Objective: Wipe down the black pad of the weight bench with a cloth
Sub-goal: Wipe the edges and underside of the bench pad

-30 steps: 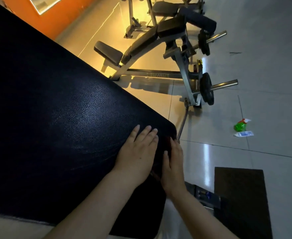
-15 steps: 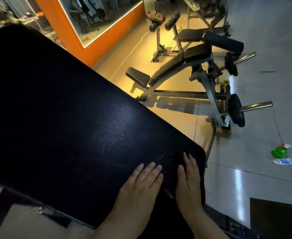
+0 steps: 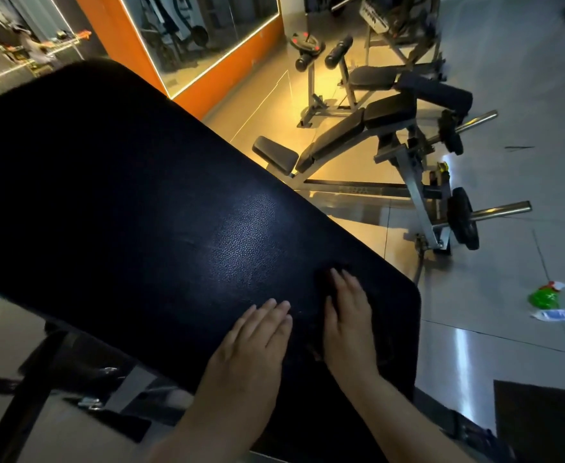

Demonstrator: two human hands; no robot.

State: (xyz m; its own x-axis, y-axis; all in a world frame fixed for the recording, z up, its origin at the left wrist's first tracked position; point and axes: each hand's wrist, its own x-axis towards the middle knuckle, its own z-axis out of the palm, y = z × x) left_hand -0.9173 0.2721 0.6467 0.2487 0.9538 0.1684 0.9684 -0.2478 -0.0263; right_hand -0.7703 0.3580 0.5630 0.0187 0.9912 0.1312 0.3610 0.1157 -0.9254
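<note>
Cloth (image 3: 322, 279) looked limp, probably better pressed than gripped; right hand (image 3: 348, 324) lay flat on it, left hand (image 3: 252, 342) flat on pad (image 3: 141, 212).

The black pad (image 3: 141, 212) runs from the far left to its rounded near-right corner, with a pale sheen on its grained middle. My left hand (image 3: 254, 342) lies flat near its near edge. Just to the right, my right hand (image 3: 348, 322) presses flat on what seems a dark cloth (image 3: 323, 280), hard to tell from the pad.
</note>
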